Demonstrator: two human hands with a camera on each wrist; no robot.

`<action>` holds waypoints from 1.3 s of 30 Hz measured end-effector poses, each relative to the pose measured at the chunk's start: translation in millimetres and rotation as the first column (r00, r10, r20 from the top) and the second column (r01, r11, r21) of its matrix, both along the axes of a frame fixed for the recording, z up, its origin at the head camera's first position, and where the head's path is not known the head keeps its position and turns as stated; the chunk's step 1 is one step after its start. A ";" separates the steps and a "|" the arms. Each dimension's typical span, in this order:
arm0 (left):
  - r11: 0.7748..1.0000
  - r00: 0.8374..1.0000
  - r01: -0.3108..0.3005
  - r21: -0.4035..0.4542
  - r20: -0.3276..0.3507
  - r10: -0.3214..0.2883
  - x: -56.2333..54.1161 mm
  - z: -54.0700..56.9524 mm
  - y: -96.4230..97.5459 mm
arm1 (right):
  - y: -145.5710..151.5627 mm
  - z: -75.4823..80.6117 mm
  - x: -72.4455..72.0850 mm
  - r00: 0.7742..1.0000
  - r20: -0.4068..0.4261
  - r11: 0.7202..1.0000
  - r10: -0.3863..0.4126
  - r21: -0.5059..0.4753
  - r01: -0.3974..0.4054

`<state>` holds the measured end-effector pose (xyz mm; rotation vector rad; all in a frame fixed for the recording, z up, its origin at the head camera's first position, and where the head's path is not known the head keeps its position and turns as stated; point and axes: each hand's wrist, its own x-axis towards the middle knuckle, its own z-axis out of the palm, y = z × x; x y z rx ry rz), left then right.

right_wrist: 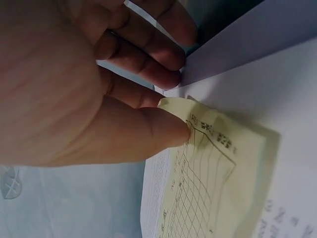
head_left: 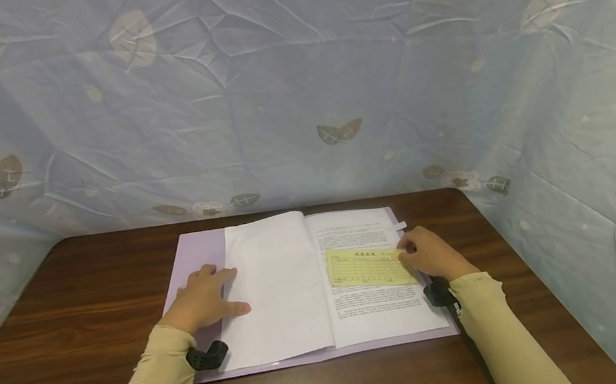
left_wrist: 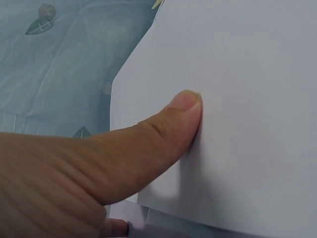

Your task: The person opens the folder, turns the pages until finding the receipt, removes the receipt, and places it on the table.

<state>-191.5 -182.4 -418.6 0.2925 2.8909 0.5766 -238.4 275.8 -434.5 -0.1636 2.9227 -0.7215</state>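
A lilac folder [head_left: 197, 248] lies spread on the table with white sheets inside. My left hand [head_left: 201, 299] rests at the left edge of the turned blank page [head_left: 277, 289], fingers spread; in the left wrist view its thumb [left_wrist: 173, 119] lies on the paper. Over the printed page [head_left: 376, 328] on the right is a yellow form slip [head_left: 364, 266] with a ruled grid. My right hand [head_left: 431, 254] pinches the slip's right end between thumb and fingers. The right wrist view shows the thumb [right_wrist: 163, 131] on top of the slip [right_wrist: 208, 163], which bends slightly there.
A dark brown wooden table [head_left: 66, 334] carries the folder. A small white tab [head_left: 399, 226] sticks out at the folder's right edge. Behind and beside the table hangs a pale blue curtain [head_left: 248, 108] with leaf prints.
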 end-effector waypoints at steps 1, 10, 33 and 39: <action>1.000 1.000 -0.001 0.000 0.000 0.001 0.2 0.2 -0.6 | -0.4 -0.1 -0.2 1.000 -0.002 1.000 0.001 0.001 -0.001; 1.000 1.000 -0.005 0.004 0.010 0.005 1.1 -3.4 -4.9 | -5.0 -0.7 0.6 1.000 -0.006 1.000 -0.016 0.007 0.016; 0.999 0.999 0.035 -0.019 0.017 -0.034 -3.4 2.0 -16.8 | 11.8 5.1 1.1 0.977 -0.201 0.984 -0.066 -0.173 0.031; 1.000 0.999 0.029 -0.012 0.024 -0.028 -3.9 3.6 -15.0 | 60.5 13.0 -11.8 0.988 -0.154 0.979 -0.019 -0.202 -0.013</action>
